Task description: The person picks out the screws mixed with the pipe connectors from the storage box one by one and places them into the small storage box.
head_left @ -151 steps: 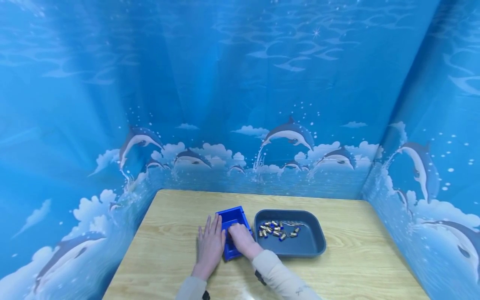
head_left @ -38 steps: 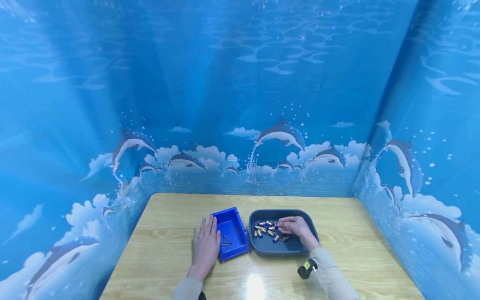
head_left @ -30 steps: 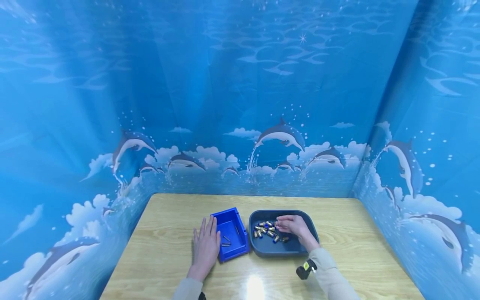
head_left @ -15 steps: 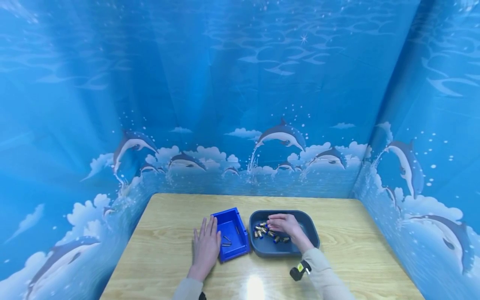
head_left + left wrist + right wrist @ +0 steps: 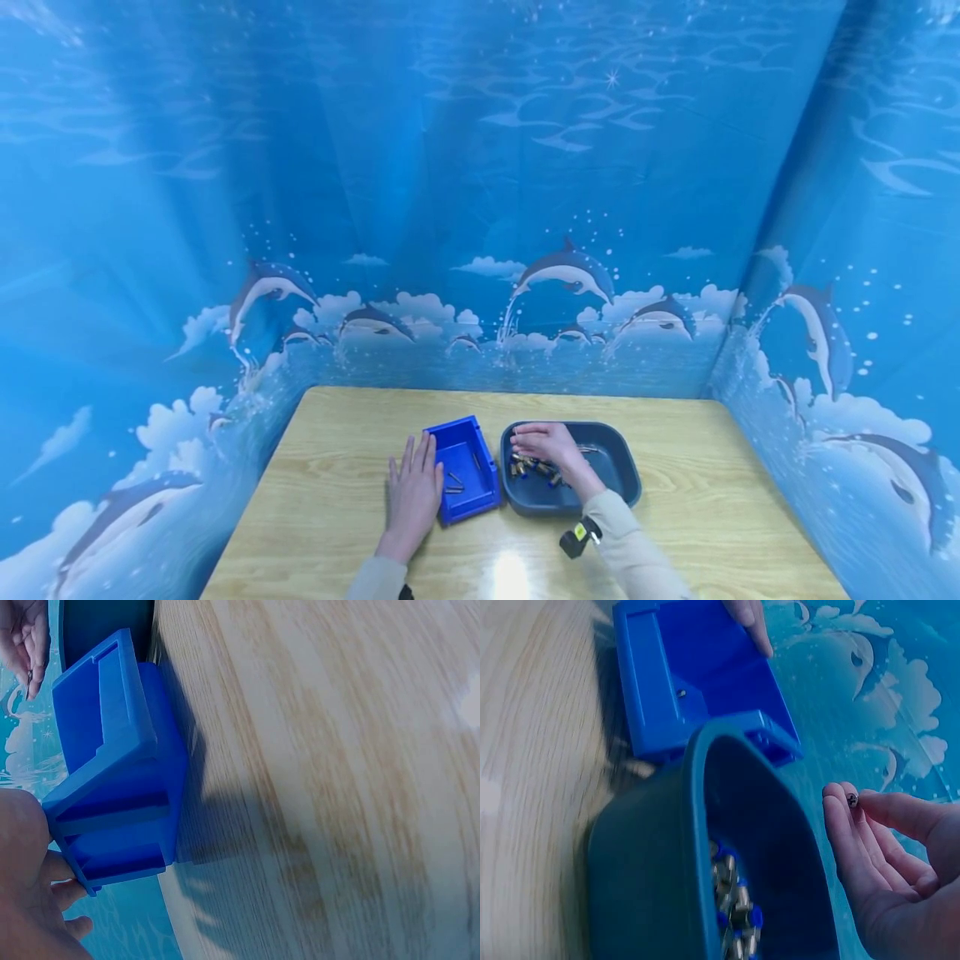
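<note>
My right hand is raised over the left part of a dark grey-blue tray. In the right wrist view, its thumb and fingers pinch a small screw with a cross-slotted end. Below it in the tray lie several brass pneumatic fittings with blue ends, partly hidden by the hand in the head view. My left hand rests with straight fingers against the left wall of a blue plastic bin. Inside this bin are a few slim metal pieces, which look like screws.
Bin and tray stand side by side on a wood-grain table. A blue curtain printed with dolphins surrounds the table at the back and sides. Some thin metal pieces lie at the tray's back.
Five seconds ago my right hand was inside the blue bin. It later reached into the tray, and over the last second has moved left across it with the screw. My left hand stays put.
</note>
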{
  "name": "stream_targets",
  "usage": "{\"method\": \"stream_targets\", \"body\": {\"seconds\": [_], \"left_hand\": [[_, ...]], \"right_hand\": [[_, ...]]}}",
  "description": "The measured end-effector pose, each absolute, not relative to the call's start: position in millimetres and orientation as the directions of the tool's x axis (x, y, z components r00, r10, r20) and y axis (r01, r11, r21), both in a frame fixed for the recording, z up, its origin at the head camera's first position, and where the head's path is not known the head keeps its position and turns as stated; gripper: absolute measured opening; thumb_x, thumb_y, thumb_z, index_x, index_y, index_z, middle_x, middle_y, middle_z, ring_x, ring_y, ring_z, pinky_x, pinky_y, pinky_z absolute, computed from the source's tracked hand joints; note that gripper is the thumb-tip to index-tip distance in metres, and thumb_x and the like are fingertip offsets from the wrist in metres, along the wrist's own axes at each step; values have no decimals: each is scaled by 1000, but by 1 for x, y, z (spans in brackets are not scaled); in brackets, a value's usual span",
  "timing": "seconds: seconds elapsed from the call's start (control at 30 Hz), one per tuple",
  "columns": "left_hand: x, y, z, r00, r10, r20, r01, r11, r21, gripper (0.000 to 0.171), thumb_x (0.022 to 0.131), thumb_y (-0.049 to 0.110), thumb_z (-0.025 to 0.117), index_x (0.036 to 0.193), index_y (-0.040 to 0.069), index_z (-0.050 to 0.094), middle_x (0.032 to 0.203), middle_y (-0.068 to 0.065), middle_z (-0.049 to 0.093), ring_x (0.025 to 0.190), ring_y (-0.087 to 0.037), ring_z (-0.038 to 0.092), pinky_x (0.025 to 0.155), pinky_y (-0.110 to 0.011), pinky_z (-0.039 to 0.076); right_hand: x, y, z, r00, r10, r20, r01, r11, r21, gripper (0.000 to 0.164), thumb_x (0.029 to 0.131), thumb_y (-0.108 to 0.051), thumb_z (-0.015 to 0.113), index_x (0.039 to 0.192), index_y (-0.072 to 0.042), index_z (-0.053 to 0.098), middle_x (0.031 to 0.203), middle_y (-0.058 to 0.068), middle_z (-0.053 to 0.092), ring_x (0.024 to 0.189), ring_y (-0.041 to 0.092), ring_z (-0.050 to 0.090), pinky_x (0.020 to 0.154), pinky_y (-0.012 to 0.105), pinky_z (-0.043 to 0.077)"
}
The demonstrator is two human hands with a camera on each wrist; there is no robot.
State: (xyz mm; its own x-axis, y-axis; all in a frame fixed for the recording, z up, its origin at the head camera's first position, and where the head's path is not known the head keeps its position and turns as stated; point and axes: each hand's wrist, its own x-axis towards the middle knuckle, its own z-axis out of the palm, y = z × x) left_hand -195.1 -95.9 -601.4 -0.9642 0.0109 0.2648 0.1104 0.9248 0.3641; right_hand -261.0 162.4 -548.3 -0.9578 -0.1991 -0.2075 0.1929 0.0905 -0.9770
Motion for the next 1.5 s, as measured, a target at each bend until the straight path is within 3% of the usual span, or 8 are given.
{"method": "stream_targets", "body": {"seconds": [0.33, 0.6, 0.7, 0.8, 0.93, 1.13, 1.33, 1.5], "left_hand": [[-195, -96, -601, -964, 10, 265, 113, 920, 376, 54, 107, 29, 50, 154, 6, 41, 162, -11, 37, 152, -37, 25, 119, -69, 21], [-194, -95, -602, -945, 16, 328, 143, 919, 369, 53, 104, 26, 55, 151, 4, 46, 158, -13, 42, 149, -39, 30, 116, -71, 25], [-194, -95, -603, -936, 21, 350, 157, 918, 365, 53, 103, 25, 57, 150, 2, 48, 157, -14, 44, 148, -40, 33, 115, -71, 26], [-194, -95, -603, -933, 22, 359, 161, 918, 362, 52, 103, 25, 56, 149, 2, 48, 157, -14, 44, 147, -40, 34, 115, -71, 27], [-194, -96, -603, -930, 29, 366, 166, 922, 349, 51, 103, 25, 56, 149, 2, 49, 156, -14, 45, 147, -40, 33, 114, -72, 27], [-195, -96, -604, -935, 32, 353, 164, 923, 349, 51, 104, 25, 55, 149, 2, 48, 157, -14, 43, 148, -40, 32, 115, -71, 26], [-195, -96, -604, -935, 27, 354, 162, 919, 359, 52, 104, 25, 55, 150, 2, 47, 158, -14, 43, 148, -40, 33, 116, -71, 25], [-195, -95, -604, -935, 24, 353, 159, 920, 359, 52, 103, 25, 56, 149, 2, 48, 157, -14, 43, 148, -40, 32, 115, -71, 26]], "right_hand": [[-259, 124, -540, -947, -274, -170, 147, 100, -984, 37, 97, -3, 65, 125, 20, 59, 110, 29, 72, 91, 26, 76, 94, 51, 57], [-256, 90, -543, -951, -278, -134, 111, 98, -989, 29, 93, 4, 67, 116, 21, 63, 101, 31, 73, 82, 23, 76, 80, 40, 64], [-254, 79, -548, -959, -272, -86, 41, 169, -985, 24, 91, 7, 68, 110, 20, 67, 94, 29, 74, 77, 27, 76, 75, 41, 64], [-251, 69, -554, -966, -260, -8, -78, 321, -944, 15, 87, 8, 71, 100, 15, 72, 85, 22, 76, 70, 25, 76, 66, 34, 64], [-246, 58, -562, -951, -258, 169, -294, 595, -748, 8, 80, 4, 77, 86, -1, 78, 75, 7, 76, 65, 13, 72, 60, 22, 58], [-240, 44, -572, -876, -336, 346, -465, 781, -416, 11, 74, 3, 77, 80, -6, 78, 75, 3, 75, 70, 16, 71, 64, 25, 57], [-233, 36, -582, -800, -399, 447, -501, 855, -134, 15, 73, 2, 76, 67, -9, 68, 66, 6, 69, 59, 20, 67, 48, 29, 54], [-232, 29, -588, -802, -413, 432, -459, 889, -3, 18, 79, -1, 69, 65, -11, 63, 63, 8, 65, 56, 23, 66, 44, 33, 53]]}}
